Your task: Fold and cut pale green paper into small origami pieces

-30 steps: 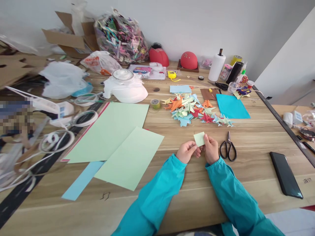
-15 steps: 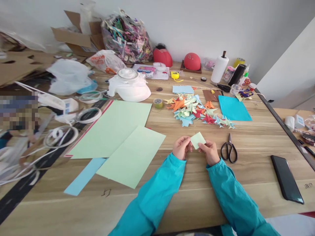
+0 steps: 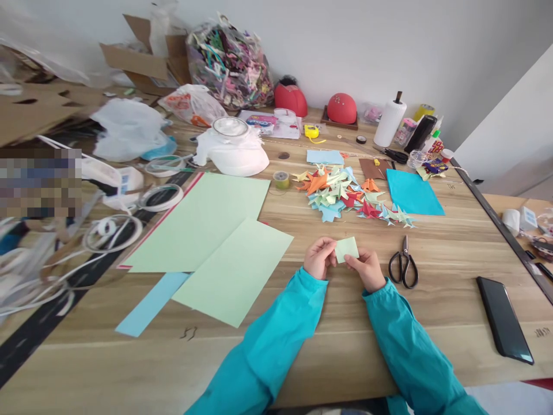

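Green square has turned since prev. frame: was cornerwise, now approx. level. L hand pinches its L side, R hand its lower R corner, betw. cranes & front edge of bench. Scissors just R of R hand; phone nr bench's front R corner; green sheets L of L hand.

Pale grey wall behind; whiter wall section at right. Wood-grain table below, streaked across; black strip diagonal at left. Second wooden surface past right edge. Light soft.
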`<state>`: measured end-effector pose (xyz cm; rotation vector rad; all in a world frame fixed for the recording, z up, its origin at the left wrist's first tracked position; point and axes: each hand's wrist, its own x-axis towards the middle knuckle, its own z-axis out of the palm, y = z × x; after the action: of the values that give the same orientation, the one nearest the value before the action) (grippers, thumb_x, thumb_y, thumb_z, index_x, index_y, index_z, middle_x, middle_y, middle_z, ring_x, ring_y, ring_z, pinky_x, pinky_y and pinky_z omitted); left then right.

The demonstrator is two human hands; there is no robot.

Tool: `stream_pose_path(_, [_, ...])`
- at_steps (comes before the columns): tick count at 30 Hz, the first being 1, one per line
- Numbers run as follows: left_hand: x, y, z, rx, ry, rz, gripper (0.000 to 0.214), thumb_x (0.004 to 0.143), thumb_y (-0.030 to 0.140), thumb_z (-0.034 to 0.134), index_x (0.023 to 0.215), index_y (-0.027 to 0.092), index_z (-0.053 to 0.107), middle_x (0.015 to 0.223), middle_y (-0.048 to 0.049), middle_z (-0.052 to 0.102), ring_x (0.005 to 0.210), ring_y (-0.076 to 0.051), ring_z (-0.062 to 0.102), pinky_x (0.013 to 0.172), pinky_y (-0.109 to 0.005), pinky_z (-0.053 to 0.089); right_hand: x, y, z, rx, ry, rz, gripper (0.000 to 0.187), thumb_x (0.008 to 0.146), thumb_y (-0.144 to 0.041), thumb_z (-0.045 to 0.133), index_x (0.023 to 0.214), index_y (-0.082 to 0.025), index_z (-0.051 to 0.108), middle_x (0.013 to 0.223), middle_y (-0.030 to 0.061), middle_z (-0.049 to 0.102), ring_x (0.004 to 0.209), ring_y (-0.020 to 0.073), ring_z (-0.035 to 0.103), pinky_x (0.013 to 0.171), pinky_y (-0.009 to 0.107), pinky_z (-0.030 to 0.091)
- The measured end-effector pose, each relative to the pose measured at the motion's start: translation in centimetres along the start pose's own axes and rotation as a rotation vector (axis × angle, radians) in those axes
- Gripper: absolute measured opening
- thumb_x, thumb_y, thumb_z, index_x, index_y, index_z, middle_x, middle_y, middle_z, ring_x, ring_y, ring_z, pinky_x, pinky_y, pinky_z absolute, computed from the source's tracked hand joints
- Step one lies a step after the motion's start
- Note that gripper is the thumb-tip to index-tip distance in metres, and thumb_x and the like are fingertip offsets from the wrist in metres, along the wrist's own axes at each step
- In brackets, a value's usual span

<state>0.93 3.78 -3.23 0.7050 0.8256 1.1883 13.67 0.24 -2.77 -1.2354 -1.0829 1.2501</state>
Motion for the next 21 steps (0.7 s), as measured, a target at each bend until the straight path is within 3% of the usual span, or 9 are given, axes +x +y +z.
stream_pose_path(8, [0.1,-0.03,-0.42,0.156,0.045,0.037,0.026,0.066,0.037,0.063,0.056,0.017,0.05,0.039,0.0074,0.044,0.03,-0.005,0.038,0.032,-0.018,0.028,-0.31,-0.63,0.46,-0.051,-0.057,0.009,0.03,0.062,-0.044,0.07,0.054,-0.016,0.064,0.048,-0.0005,0.058,0.045,0.011,0.045,0.046,0.024,0.035])
stream_pose_path(16, [0.26,-0.26,-0.56,0.139,-0.001,0.04,0.038,0.071,0.044,0.061,0.051,0.017,0.044,0.039,0.0064,0.042,0.031,-0.005,0.037,0.032,-0.018,0.027,-0.35,-0.39,0.3,-0.089,-0.065,-0.014,0.041,0.071,-0.052,0.061,0.051,-0.016,0.063,0.047,0.0009,0.058,0.045,0.0114,0.047,0.046,0.025,0.038])
stream_pose_path(19, [0.05,-0.1,-0.27,0.13,-0.007,0.081,0.04,0.075,0.05,0.055,0.055,0.017,0.046,0.04,0.0059,0.043,0.033,-0.005,0.039,0.034,-0.019,0.029,-0.23,-0.22,0.26,-0.098,-0.033,-0.026,0.042,0.073,-0.052,0.059,0.053,-0.016,0.064,0.047,0.0009,0.058,0.045,0.0113,0.047,0.046,0.025,0.038])
stream_pose_path(21, [-0.14,0.13,0.05,0.126,-0.023,0.09,0.037,0.072,0.051,0.06,0.063,0.016,0.051,0.046,0.0051,0.05,0.038,-0.006,0.044,0.038,-0.019,0.034,-0.16,-0.15,0.31,-0.115,-0.01,-0.042,0.043,0.074,-0.053,0.057,0.054,-0.016,0.064,0.046,0.0003,0.056,0.044,0.0109,0.047,0.046,0.024,0.037])
